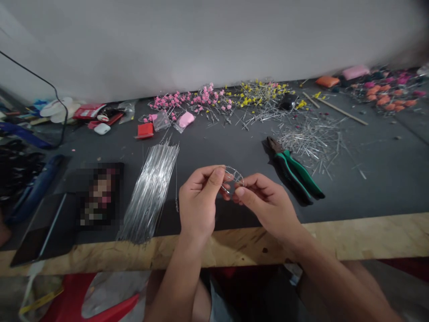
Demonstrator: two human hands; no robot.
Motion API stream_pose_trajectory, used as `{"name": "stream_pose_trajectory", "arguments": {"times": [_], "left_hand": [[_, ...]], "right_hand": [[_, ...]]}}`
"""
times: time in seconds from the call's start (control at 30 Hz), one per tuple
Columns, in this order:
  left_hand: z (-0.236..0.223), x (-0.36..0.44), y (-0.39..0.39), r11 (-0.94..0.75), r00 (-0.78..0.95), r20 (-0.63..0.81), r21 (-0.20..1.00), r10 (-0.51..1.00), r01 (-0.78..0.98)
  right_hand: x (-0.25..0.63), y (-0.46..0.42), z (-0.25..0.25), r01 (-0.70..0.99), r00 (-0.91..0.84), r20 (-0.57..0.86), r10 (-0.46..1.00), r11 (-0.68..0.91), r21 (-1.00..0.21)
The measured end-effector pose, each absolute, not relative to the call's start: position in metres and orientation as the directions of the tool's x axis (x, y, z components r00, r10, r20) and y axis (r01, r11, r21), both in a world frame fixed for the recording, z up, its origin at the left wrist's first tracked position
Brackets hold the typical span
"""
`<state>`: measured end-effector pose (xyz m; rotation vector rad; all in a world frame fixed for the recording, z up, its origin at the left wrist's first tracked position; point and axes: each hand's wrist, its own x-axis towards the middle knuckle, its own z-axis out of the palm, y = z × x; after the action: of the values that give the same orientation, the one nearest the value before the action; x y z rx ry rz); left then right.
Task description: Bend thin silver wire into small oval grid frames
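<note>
Between my two hands is a small curved frame of thin silver wire (pixel 237 173), held above the table's front part. My left hand (pixel 200 197) pinches its left side between thumb and fingers. On the right side, my right hand (pixel 266 199) grips it the same way, thumb on top. Fingers hide the lower part of the frame. A bundle of straight silver wires (pixel 150 188) lies to the left of my hands. To their right rest pliers (pixel 296 172) with green and black handles, jaws pointing away from me.
Cut wire pieces (pixel 308 141) are strewn behind the pliers. Pink-tipped wires (pixel 204 98) and yellow-tipped wires (pixel 264 94) line the wall. Orange pieces (pixel 385 98) lie at far right. A wooden stick (pixel 342 111), a red packet (pixel 145 130) and a black tablet-like device (pixel 43 228) are on the table.
</note>
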<state>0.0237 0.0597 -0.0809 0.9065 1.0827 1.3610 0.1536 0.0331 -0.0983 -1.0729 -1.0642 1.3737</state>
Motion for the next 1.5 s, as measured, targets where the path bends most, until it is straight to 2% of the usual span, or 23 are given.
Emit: {"name": "stream_pose_trajectory", "arguments": {"times": [0.33,0.57,0.9,1.33,1.5], "left_hand": [[-0.079,0.026,0.059,0.070,-0.084,-0.103,0.941,0.991,-0.331],[-0.079,0.030,0.060,0.121,-0.088,-0.175,0.894,0.981,-0.431],[-0.082,0.034,0.060,0.113,-0.084,-0.166,0.891,0.982,-0.440],[-0.083,0.038,0.058,0.118,-0.083,-0.180,0.868,0.980,-0.482],[-0.082,0.039,0.058,0.130,-0.059,-0.180,0.867,0.982,-0.480]], "right_hand": [[0.151,0.030,-0.098,-0.177,-0.003,-0.035,0.999,-0.035,-0.984],[0.150,0.034,-0.097,-0.295,-0.030,-0.043,0.999,-0.050,-0.954],[0.151,0.038,-0.094,-0.375,0.008,-0.116,0.993,-0.104,-0.921],[0.151,0.038,-0.096,-0.298,0.029,-0.147,0.989,-0.132,-0.945],[0.150,0.039,-0.096,-0.370,0.048,-0.176,0.983,-0.146,-0.917]]}}
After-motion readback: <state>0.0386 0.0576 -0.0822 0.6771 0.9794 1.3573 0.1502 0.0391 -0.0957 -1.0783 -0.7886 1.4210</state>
